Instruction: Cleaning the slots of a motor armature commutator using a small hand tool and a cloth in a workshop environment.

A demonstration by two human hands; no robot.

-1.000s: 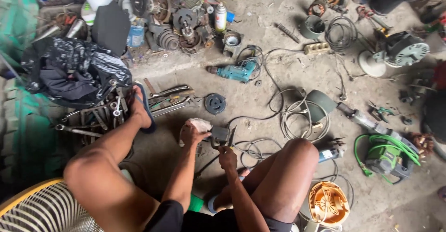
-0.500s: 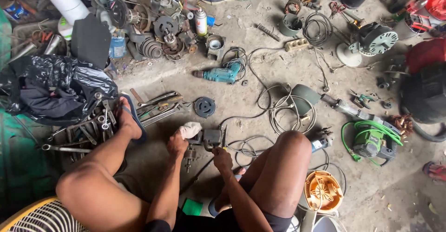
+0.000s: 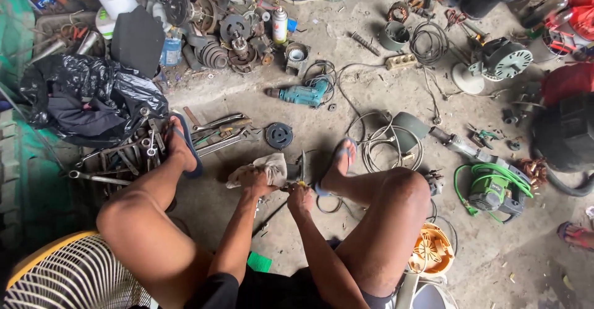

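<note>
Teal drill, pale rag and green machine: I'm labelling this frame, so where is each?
teal drill (image 3: 301,94), head view, on its body.
pale rag (image 3: 267,164), head view, on its bunched middle by the left hand (image 3: 255,180).
green machine (image 3: 495,188), head view, on its housing.

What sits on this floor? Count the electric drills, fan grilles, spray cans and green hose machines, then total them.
Teal electric drill: 1
Round fan grilles, cream wire and orange plastic: 2
White spray can, red cap: 1
Green machine with green hose: 1
Total: 5

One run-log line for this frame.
left hand: holds rag | right hand: at small metal part | near: teal drill, wrenches
</note>
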